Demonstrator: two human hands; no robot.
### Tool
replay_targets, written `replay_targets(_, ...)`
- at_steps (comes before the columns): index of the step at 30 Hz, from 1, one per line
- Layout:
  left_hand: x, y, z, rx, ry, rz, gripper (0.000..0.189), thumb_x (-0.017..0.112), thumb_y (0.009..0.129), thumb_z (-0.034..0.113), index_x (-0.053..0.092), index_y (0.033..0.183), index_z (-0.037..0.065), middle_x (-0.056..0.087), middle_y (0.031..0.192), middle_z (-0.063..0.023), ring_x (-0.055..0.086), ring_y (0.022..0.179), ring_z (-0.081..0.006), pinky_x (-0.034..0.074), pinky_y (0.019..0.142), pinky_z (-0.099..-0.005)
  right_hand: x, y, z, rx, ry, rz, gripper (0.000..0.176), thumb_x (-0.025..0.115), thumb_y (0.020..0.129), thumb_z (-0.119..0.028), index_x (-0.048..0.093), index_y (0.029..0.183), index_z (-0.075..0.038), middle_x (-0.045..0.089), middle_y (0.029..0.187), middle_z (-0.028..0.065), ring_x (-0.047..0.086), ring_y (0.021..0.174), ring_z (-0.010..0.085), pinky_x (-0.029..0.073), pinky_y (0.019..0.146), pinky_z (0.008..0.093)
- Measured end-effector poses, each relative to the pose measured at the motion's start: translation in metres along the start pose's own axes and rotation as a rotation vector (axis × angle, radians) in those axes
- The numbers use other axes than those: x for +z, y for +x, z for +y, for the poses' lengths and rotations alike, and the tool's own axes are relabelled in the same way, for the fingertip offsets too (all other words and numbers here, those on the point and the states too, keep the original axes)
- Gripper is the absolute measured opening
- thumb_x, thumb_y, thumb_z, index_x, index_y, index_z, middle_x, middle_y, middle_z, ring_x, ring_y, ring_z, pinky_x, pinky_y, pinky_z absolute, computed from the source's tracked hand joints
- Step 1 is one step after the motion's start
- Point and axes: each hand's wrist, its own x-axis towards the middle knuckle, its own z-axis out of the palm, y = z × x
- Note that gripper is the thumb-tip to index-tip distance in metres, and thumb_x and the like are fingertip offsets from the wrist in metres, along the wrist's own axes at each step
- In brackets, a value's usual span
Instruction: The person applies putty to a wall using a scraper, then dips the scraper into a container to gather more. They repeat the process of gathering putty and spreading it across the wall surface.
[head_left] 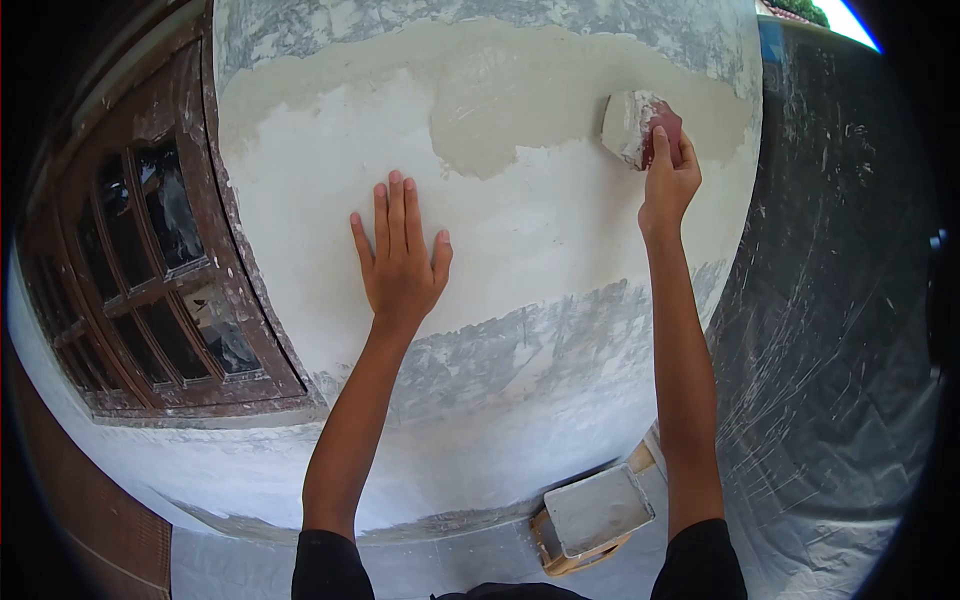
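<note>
My left hand [403,268] lies flat against the white-coated part of the wall [320,230], fingers stretched upward and thumb apart. Up and to the right, my right hand [668,195] grips a reddish putty spreader [667,120] from below. Pale putty cakes its left side, and the tool is at the wall surface. A darker, beige band of putty [530,95] runs across the upper wall, behind and left of the spreader. Below the white area the wall turns mottled grey.
A brown wooden window frame [190,290] with dark panes borders the wall on the left. At lower right, a rectangular tray of pale putty [600,508] rests on a small stool [590,556]. Dark, splattered plastic sheeting [830,270] hangs along the right side.
</note>
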Motion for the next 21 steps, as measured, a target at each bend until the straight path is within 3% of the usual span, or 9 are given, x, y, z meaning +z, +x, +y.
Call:
replay_targets(3, 0.0, -0.001, -0.001, 0.003, -0.011, 0.01, 0.071, 0.056, 0.097, 0.031, 0.034, 0.158, 0.0, 0.035, 0.164, -0.0143, 0.03, 0.153, -0.029, 0.014, 0.125, -0.055, 0.048, -0.043, -0.006, -0.071, -0.035, -0.312, 0.034, 0.07, 0.099, -0.018, 0.065, 0.126, 0.002, 0.069, 0.107, 0.0098, 0.065, 0.097, 0.0127, 0.053, 0.082, 0.0265)
replay_targets(5, 0.0, -0.001, -0.002, 0.008, -0.017, 0.019, 0.071, 0.056, 0.097, 0.031, 0.034, 0.158, 0.001, 0.036, 0.164, -0.0143, 0.031, 0.153, -0.0291, 0.015, 0.124, -0.0549, 0.076, -0.067, 0.002, -0.406, -0.237, -0.414, 0.034, 0.077, 0.091, -0.017, 0.069, 0.122, -0.003, 0.068, 0.091, 0.0113, 0.061, 0.084, 0.0191, 0.05, 0.074, 0.0314)
replay_targets(7, -0.003, -0.001, -0.004, 0.009, -0.035, 0.007, 0.07, 0.056, 0.097, 0.031, 0.036, 0.157, 0.001, 0.036, 0.164, -0.014, 0.031, 0.153, -0.0289, 0.015, 0.124, -0.0548, 0.092, -0.085, -0.011, -0.472, -0.306, -0.566, 0.031, 0.074, 0.091, -0.019, 0.071, 0.12, -0.007, 0.068, 0.092, 0.0121, 0.056, 0.084, 0.0224, 0.041, 0.089, 0.0382)
replay_targets(9, -0.004, -0.002, -0.005, 0.011, -0.035, 0.001, 0.07, 0.056, 0.097, 0.031, 0.036, 0.157, 0.002, 0.036, 0.164, -0.0136, 0.031, 0.153, -0.0288, 0.015, 0.124, -0.0547, 0.101, -0.081, -0.009, -0.422, -0.318, -0.567, 0.03, 0.073, 0.092, -0.022, 0.071, 0.119, -0.008, 0.068, 0.092, 0.0112, 0.057, 0.089, 0.0221, 0.035, 0.096, 0.0403)
replay_targets(12, -0.003, -0.002, -0.004, 0.011, -0.034, 0.0, 0.07, 0.056, 0.097, 0.03, 0.035, 0.158, 0.002, 0.035, 0.164, -0.0131, 0.03, 0.153, -0.0285, 0.014, 0.124, -0.0545, 0.093, -0.045, -0.005, -0.252, -0.341, -0.348, 0.034, 0.074, 0.092, -0.023, 0.07, 0.121, -0.007, 0.068, 0.091, 0.0107, 0.062, 0.091, 0.025, 0.049, 0.087, 0.0368)
replay_targets(13, -0.003, -0.003, -0.004, 0.01, -0.031, 0.004, 0.07, 0.056, 0.097, 0.03, 0.035, 0.158, 0.002, 0.035, 0.165, -0.0128, 0.03, 0.153, -0.0284, 0.014, 0.125, -0.0544, 0.082, -0.02, 0.015, -0.261, -0.306, -0.296, 0.036, 0.073, 0.093, -0.024, 0.069, 0.122, -0.003, 0.07, 0.095, 0.0127, 0.066, 0.089, 0.0236, 0.054, 0.078, 0.0328)
replay_targets(15, -0.002, -0.003, -0.004, 0.005, -0.027, -0.001, 0.071, 0.056, 0.097, 0.03, 0.034, 0.158, 0.002, 0.034, 0.165, -0.0125, 0.03, 0.153, -0.0283, 0.013, 0.125, -0.0545, 0.052, 0.007, 0.006, -0.087, -0.15, -0.179, 0.035, 0.07, 0.096, -0.02, 0.067, 0.121, 0.005, 0.072, 0.104, 0.0117, 0.068, 0.083, 0.0146, 0.054, 0.074, 0.027)
replay_targets(18, -0.002, -0.003, -0.001, -0.007, -0.023, -0.008, 0.072, 0.056, 0.097, 0.03, 0.033, 0.159, 0.002, 0.033, 0.166, -0.0123, 0.029, 0.154, -0.0281, 0.013, 0.125, -0.0549, 0.007, 0.048, 0.014, -0.013, -0.073, 0.111, 0.032, 0.066, 0.099, -0.013, 0.064, 0.125, 0.006, 0.069, 0.114, 0.0113, 0.068, 0.098, 0.0153, 0.056, 0.084, 0.0277)
replay_targets(21, -0.001, -0.003, 0.0, -0.013, -0.021, -0.007, 0.072, 0.056, 0.097, 0.031, 0.032, 0.159, 0.003, 0.033, 0.166, -0.0125, 0.028, 0.154, -0.0278, 0.013, 0.125, -0.0554, -0.009, 0.052, 0.01, -0.016, -0.026, 0.216, 0.031, 0.066, 0.1, -0.013, 0.063, 0.125, 0.005, 0.069, 0.115, 0.0111, 0.068, 0.1, 0.015, 0.056, 0.086, 0.0281)
